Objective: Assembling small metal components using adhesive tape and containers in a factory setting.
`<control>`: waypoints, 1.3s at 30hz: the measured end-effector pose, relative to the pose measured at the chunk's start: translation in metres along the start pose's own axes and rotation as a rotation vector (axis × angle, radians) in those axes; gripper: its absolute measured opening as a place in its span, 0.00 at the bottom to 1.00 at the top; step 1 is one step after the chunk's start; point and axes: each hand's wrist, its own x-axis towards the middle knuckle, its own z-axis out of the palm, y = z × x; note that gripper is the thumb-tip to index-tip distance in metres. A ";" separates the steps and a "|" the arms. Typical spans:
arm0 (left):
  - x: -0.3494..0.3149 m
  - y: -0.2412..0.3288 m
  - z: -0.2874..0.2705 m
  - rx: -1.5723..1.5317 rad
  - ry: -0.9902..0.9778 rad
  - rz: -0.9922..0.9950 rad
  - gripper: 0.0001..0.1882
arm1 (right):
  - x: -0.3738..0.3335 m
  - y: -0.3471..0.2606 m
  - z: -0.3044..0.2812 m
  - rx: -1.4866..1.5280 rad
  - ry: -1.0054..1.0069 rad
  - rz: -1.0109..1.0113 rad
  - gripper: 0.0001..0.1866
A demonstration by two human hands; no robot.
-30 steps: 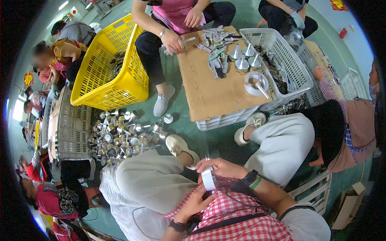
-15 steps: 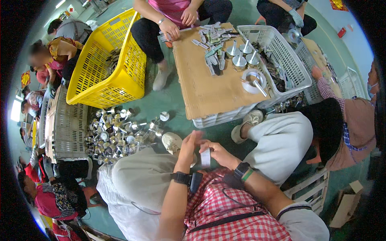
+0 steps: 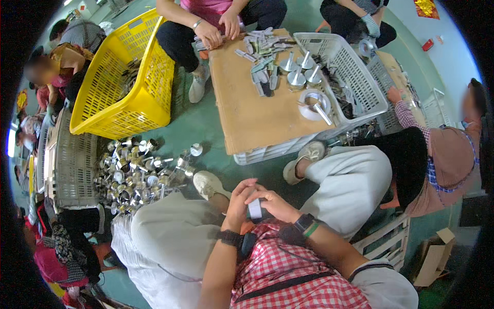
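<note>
My left hand [image 3: 240,201] and my right hand [image 3: 278,205] meet low over my lap, above the red checked apron [image 3: 288,262]. A small whitish flat piece [image 3: 254,210] hangs below the fingers of my right hand, which pinches its upper end. My left fingers are bent and close against the right ones; whatever is between them is hidden. Past my hands is a cardboard-topped table [image 3: 257,123] bearing a roll of white tape [image 3: 307,112] with a metal rod lying across it, several round metal pieces with upright stems [image 3: 297,78], and grey and green clip-like pieces [image 3: 262,64].
Loose metal parts [image 3: 139,172] lie heaped on the floor at the left, beside a yellow crate [image 3: 149,103]. A white crate [image 3: 370,98] with dark pieces adjoins the table's right side. Co-workers sit opposite [image 3: 208,33] and at the right [image 3: 442,159]. An open cardboard box [image 3: 435,260] stands lower right.
My hands have come closer together, the left fingers now bent against the right. The whitish piece stays below the right hand. The whole view has shifted slightly, so the surroundings sit further left.
</note>
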 end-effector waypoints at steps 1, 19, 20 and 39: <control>-0.004 0.004 0.003 -0.011 0.016 -0.037 0.15 | -0.002 -0.006 0.000 0.047 0.016 0.008 0.15; -0.001 0.001 0.008 0.085 0.145 0.179 0.13 | 0.080 -0.124 -0.192 -1.241 0.838 -0.430 0.12; 0.000 -0.001 0.005 0.125 0.185 0.150 0.13 | 0.082 -0.119 -0.197 -1.240 0.826 -0.442 0.12; 0.001 -0.004 0.010 0.173 0.229 0.165 0.13 | 0.078 -0.203 -0.161 -1.365 0.862 -0.699 0.07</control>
